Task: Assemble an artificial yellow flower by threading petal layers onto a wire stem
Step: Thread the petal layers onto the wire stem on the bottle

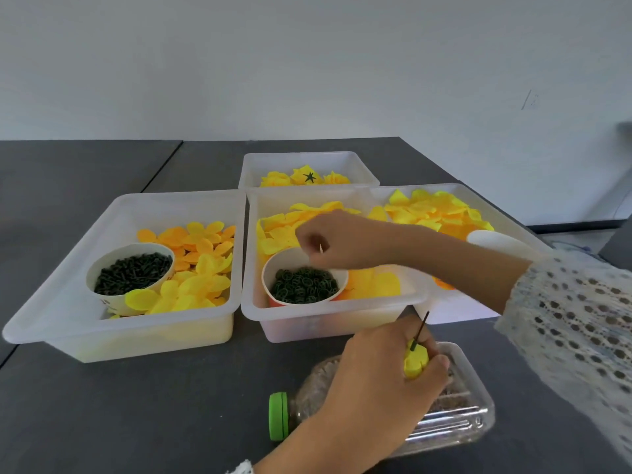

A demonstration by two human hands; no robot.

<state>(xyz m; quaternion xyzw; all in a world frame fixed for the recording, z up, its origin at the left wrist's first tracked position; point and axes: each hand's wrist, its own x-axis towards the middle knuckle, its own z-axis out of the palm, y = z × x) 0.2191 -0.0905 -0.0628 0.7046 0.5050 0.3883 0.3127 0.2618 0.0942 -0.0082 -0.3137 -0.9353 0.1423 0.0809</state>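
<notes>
My left hand (383,381) grips a small yellow flower (414,362) near the table's front. A thin dark wire stem (421,328) sticks up out of the flower, pointing toward the trays. My right hand (337,239) hovers with curled fingers over a cup of dark green rings (303,284) in the middle tray (328,318). Whether its fingertips pinch a ring I cannot tell. Yellow petal layers (284,230) lie in that tray behind the cup.
A left tray (61,316) holds orange-yellow petals and a cup of dark green pieces (131,273). A right tray (455,311) holds more yellow petals. Finished flowers (304,178) lie in the back tray. A clear bottle with a green cap (278,416) lies under my left hand.
</notes>
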